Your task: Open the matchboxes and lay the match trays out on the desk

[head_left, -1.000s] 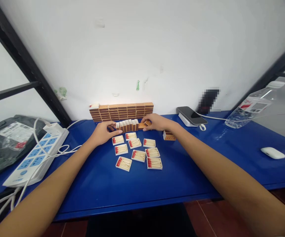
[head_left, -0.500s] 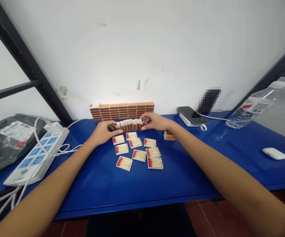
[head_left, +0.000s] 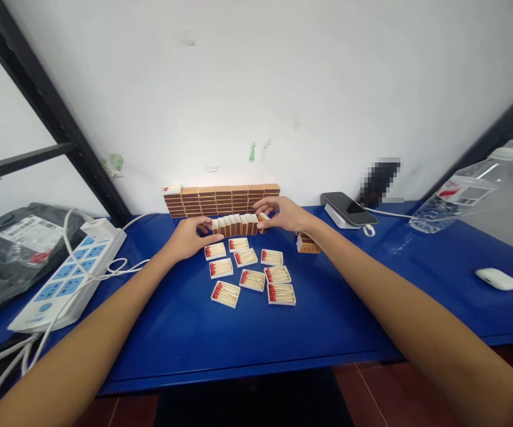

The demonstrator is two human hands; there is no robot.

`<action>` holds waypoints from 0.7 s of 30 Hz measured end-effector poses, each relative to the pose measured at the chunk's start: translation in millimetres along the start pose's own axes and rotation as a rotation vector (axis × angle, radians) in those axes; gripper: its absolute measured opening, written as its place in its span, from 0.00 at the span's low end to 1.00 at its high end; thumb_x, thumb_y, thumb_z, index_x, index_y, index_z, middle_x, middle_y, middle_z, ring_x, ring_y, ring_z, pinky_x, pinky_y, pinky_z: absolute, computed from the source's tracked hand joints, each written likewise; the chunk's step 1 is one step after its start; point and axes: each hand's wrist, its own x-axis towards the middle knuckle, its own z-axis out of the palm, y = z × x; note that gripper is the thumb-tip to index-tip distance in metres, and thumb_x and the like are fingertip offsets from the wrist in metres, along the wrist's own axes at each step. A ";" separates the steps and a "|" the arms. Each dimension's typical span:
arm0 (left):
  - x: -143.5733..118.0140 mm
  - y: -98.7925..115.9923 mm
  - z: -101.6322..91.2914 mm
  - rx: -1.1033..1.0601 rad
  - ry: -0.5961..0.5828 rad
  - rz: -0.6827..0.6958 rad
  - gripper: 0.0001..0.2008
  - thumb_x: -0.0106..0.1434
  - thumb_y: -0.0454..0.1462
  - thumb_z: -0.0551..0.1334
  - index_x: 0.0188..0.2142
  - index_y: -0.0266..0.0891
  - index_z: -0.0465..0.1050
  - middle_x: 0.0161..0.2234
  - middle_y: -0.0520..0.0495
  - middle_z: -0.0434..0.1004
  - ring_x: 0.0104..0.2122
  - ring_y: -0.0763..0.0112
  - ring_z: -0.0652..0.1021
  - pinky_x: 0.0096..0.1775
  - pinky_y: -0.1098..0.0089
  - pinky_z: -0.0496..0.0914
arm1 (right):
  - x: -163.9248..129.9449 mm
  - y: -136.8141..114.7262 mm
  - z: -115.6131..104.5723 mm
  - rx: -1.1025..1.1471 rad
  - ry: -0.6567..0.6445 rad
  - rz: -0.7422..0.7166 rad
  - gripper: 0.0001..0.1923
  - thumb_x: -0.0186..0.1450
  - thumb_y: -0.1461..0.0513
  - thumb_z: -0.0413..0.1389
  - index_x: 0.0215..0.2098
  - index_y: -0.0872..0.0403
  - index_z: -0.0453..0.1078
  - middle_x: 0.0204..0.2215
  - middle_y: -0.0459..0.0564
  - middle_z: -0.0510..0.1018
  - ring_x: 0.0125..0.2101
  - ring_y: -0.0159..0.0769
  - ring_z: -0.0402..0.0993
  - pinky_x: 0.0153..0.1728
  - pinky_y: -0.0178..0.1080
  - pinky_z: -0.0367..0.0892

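Observation:
A row of matchboxes (head_left: 235, 225) stands on end in the middle of the blue desk, brown striking sides facing me. At its left end my left hand (head_left: 190, 236) is closed, thumb in front and fingers behind the end box. My right hand (head_left: 283, 214) pinches one more matchbox (head_left: 263, 217), upright beside the right end of the row. Nearer to me lie several open trays of red-tipped matches (head_left: 252, 280). Behind the row, a wall of stacked matchboxes (head_left: 223, 201) rests near the white wall, with a match tray (head_left: 172, 190) on its left top.
A few matchboxes (head_left: 308, 244) sit by my right forearm. On the right are a phone on a stand (head_left: 347, 209), a plastic bottle (head_left: 454, 193) and a white earphone case (head_left: 498, 279). A power strip (head_left: 67, 276) with cables and a dark bag (head_left: 16, 255) occupy the left.
The matchbox in my right hand has gone from tilted to upright at the row's right end. My left hand stays at the left end. The view has shifted slightly.

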 end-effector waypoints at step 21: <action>15.6 3.7 8.9 -0.165 -0.047 0.053 0.27 0.53 0.55 0.75 0.43 0.39 0.81 0.43 0.46 0.85 0.41 0.58 0.82 0.44 0.62 0.77 | 0.7 -7.1 25.2 -0.250 -0.068 -0.073 0.25 0.60 0.48 0.70 0.49 0.53 0.77 0.47 0.56 0.81 0.42 0.47 0.76 0.41 0.45 0.69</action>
